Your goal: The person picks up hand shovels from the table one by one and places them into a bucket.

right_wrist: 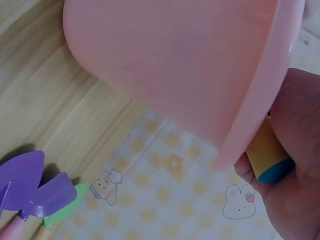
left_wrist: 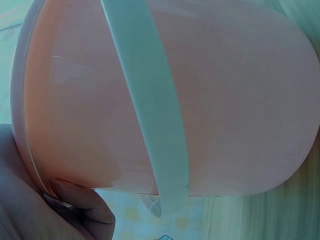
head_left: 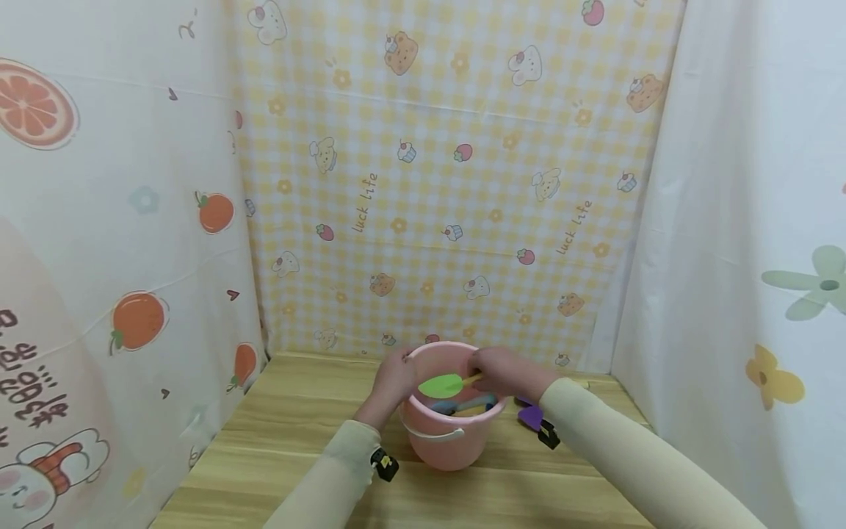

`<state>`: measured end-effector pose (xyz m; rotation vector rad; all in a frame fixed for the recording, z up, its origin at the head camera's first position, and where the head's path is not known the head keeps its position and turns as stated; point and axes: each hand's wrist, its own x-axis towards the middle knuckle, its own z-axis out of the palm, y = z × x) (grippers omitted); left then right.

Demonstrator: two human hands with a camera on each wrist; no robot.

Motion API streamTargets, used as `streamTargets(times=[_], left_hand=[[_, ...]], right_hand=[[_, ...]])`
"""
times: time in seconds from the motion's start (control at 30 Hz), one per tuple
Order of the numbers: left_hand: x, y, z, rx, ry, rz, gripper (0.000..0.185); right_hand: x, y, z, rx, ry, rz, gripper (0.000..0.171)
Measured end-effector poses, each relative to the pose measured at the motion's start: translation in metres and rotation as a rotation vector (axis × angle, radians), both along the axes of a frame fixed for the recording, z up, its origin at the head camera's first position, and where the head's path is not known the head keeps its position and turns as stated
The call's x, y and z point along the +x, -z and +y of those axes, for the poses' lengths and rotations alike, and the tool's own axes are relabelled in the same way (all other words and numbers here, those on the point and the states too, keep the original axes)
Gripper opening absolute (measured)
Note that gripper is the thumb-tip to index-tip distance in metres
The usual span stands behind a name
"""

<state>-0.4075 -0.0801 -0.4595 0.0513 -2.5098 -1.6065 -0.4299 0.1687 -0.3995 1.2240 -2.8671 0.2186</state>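
A pink bucket (head_left: 444, 444) stands on the wooden table, its white handle (left_wrist: 157, 115) hanging down the near side. My left hand (head_left: 394, 382) grips the bucket's rim at the left, thumb and fingers curled over the edge. With my right hand (head_left: 505, 371) I hold a small toy shovel by its yellow, blue-ended handle (right_wrist: 270, 152). The shovel's light green blade (head_left: 440, 386) points left across the bucket's mouth. Inside the bucket lie several tools, among them a blue-grey one (head_left: 443, 406), partly hidden by the near rim.
On the table right of the bucket lie purple-bladed toy tools (right_wrist: 25, 172) and a green-bladed one (right_wrist: 67, 205). A yellow checked curtain (head_left: 429, 191) hangs behind the table (head_left: 277, 455), with white printed curtains (head_left: 165, 294) along both sides.
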Motion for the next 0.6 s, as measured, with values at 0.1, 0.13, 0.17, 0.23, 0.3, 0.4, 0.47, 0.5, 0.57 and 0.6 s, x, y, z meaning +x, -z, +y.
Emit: streamTargets(times=[0.1, 0.13, 0.17, 0.23, 0.3, 0.4, 0.47, 0.5, 0.57, 0.6], left_hand=[[0.000, 0.000, 0.000, -0.009, -0.003, 0.003, 0.044], [0.000, 0.000, 0.000, -0.011, -0.004, 0.006, 0.044], [0.000, 0.000, 0.001, -0.013, -0.006, 0.006, 0.044], [-0.001, 0.000, 0.001, -0.018, -0.007, 0.012, 0.044], [-0.001, 0.000, 0.001, -0.029, -0.006, 0.016, 0.045], [-0.002, 0.001, 0.001, -0.037, -0.003, 0.017, 0.045], [-0.002, 0.001, 0.001, -0.041, -0.006, 0.010, 0.046], [-0.003, 0.001, 0.001, -0.042, -0.006, 0.010, 0.046], [-0.002, 0.001, 0.001, -0.036, -0.010, 0.006, 0.046], [-0.002, 0.001, 0.001, -0.034, -0.012, 0.006, 0.046]], right_hand=[[-0.001, 0.001, -0.004, 0.013, -0.023, -0.001, 0.019], [-0.001, 0.001, -0.006, 0.012, -0.026, -0.012, 0.018], [-0.001, 0.002, -0.007, 0.002, -0.029, -0.032, 0.018], [0.000, 0.002, -0.009, -0.012, -0.026, -0.080, 0.019], [0.000, 0.004, -0.010, -0.026, -0.015, -0.133, 0.020], [0.000, 0.007, -0.012, -0.026, -0.013, -0.155, 0.021], [-0.002, 0.010, -0.012, -0.017, -0.011, -0.148, 0.021], [-0.003, 0.011, -0.012, -0.010, -0.008, -0.139, 0.021], [-0.005, 0.013, -0.013, 0.008, -0.011, -0.116, 0.021], [-0.006, 0.014, -0.014, 0.015, -0.012, -0.110, 0.021]])
